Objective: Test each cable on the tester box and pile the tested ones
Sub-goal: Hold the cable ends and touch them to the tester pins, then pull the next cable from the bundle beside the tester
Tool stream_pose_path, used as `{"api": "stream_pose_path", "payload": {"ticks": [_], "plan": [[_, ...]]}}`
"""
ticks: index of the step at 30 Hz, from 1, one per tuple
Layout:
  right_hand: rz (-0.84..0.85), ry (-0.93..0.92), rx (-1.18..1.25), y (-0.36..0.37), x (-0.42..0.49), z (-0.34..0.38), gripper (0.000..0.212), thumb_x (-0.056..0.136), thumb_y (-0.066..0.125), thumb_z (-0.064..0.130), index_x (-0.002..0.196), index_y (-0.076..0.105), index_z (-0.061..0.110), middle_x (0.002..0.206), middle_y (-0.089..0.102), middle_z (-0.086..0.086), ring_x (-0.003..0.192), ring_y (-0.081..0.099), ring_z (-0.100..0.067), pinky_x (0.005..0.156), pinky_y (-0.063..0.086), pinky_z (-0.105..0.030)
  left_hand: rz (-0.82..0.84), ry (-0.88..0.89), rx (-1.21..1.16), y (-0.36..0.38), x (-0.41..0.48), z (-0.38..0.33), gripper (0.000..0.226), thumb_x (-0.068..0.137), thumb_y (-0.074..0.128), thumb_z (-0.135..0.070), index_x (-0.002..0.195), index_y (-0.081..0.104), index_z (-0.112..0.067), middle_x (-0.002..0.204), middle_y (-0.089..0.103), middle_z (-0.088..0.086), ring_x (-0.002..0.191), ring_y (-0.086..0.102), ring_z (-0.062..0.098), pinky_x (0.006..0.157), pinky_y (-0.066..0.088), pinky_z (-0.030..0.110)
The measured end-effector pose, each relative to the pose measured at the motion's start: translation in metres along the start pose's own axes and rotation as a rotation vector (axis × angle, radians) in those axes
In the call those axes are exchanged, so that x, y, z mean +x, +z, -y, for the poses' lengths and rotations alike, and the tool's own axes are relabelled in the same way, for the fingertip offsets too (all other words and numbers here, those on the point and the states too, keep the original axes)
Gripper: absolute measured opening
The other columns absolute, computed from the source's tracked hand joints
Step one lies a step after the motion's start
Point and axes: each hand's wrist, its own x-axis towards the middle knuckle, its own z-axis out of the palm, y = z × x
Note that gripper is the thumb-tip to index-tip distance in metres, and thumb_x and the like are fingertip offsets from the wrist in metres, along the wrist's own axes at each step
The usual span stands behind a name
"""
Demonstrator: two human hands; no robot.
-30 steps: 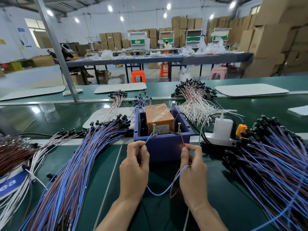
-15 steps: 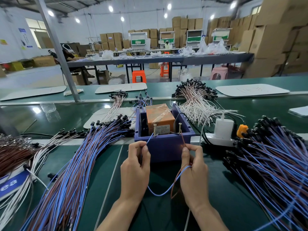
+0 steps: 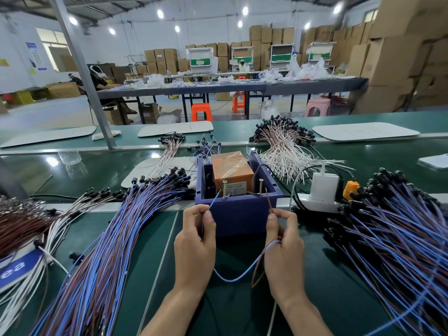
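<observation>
Little has been moved: cable (image 3: 232,278) ends are pinched at the tester box (image 3: 238,214) by left hand (image 3: 195,248) and right hand (image 3: 284,253); many are probably left untested.

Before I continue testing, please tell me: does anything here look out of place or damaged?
Nothing looks damaged or spilled. One black connector lies alone on the green belt, just outside the blue-brown pile on the left.
</observation>
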Motion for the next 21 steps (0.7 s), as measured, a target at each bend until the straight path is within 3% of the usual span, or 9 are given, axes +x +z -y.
{"api": "stream_pose_path", "payload": {"ticks": [4, 11, 13, 15, 17, 20, 21], "plan": [[-0.043, 0.035, 0.068, -0.003, -0.001, 0.001, 0.012, 0.105, 0.046, 0.037, 0.098, 0.054, 0.042, 0.072, 0.063, 0.022, 0.053, 0.051, -0.002, 0.047, 0.038, -0.012, -0.014, -0.015, -0.014, -0.002, -0.001, -0.003, 0.003, 0.1, 0.046, -0.041, 0.101, 0.049, -0.041, 0.074, 0.059, -0.005, 0.057, 0.053, 0.015, 0.05, 0.044, 0.033], [-0.029, 0.115, 0.092, -0.011, -0.009, 0.002, 0.012, 0.103, 0.05, 0.038, 0.099, 0.059, 0.044, 0.077, 0.065, 0.008, 0.057, 0.053, -0.007, 0.053, 0.045, -0.025, -0.048, -0.083, -0.036, -0.016, -0.008, -0.01, 0.006, 0.099, 0.045, -0.043, 0.1, 0.051, -0.04, 0.071, 0.059, -0.006, 0.056, 0.052, 0.014, 0.049, 0.041, 0.026], [0.009, 0.091, 0.031, -0.013, -0.013, 0.005, 0.014, 0.101, 0.049, 0.045, 0.102, 0.062, 0.048, 0.074, 0.066, 0.009, 0.059, 0.054, -0.007, 0.058, 0.047, -0.031, -0.072, -0.13, -0.015, -0.021, -0.009, -0.008, 0.003, 0.1, 0.047, -0.039, 0.098, 0.05, -0.04, 0.072, 0.06, -0.009, 0.055, 0.051, 0.012, 0.049, 0.038, 0.019], [0.045, 0.053, -0.042, -0.015, -0.018, 0.008, 0.022, 0.096, 0.046, 0.055, 0.106, 0.066, 0.05, 0.084, 0.068, 0.012, 0.068, 0.058, -0.005, 0.067, 0.053, -0.032, -0.097, -0.207, -0.001, -0.025, -0.011, -0.004, 0.011, 0.102, 0.049, -0.028, 0.102, 0.051, -0.038, 0.074, 0.061, -0.015, 0.054, 0.051, 0.008, 0.049, 0.037, 0.017], [0.023, -0.029, -0.153, -0.017, -0.022, 0.01, 0.028, 0.094, 0.047, 0.053, 0.11, 0.068, 0.045, 0.095, 0.06, 0.013, 0.074, 0.059, -0.005, 0.07, 0.054, -0.026, -0.124, -0.281, 0.006, -0.03, -0.014, -0.005, 0.018, 0.103, 0.047, -0.023, 0.112, 0.049, -0.038, 0.082, 0.059, -0.018, 0.066, 0.055, 0.004, 0.057, 0.04, 0.017], [-0.039, -0.156, -0.375, -0.02, -0.027, 0.012, 0.021, 0.098, 0.061, 0.024, 0.115, 0.07, 0.029, 0.096, 0.05, 0.009, 0.058, 0.053, -0.006, 0.048, 0.045, -0.014, -0.183, -0.254, 0.118, -0.041, -0.018, -0.015, 0.03, 0.102, 0.045, -0.023, 0.131, 0.049, -0.028, 0.114, 0.045, -0.013, 0.111, 0.047, 0.006, 0.087, 0.041, 0.026], [-0.047, -0.173, -0.447, -0.022, -0.029, 0.012, 0.024, 0.095, 0.065, 0.015, 0.115, 0.071, 0.027, 0.095, 0.049, 0.008, 0.055, 0.051, -0.004, 0.044, 0.041, -0.012, -0.177, -0.215, 0.151, -0.044, -0.019, -0.021, 0.031, 0.101, 0.044, -0.025, 0.131, 0.053, -0.023, 0.115, 0.042, -0.012, 0.115, 0.044, 0.011, 0.089, 0.042, 0.031]]}}
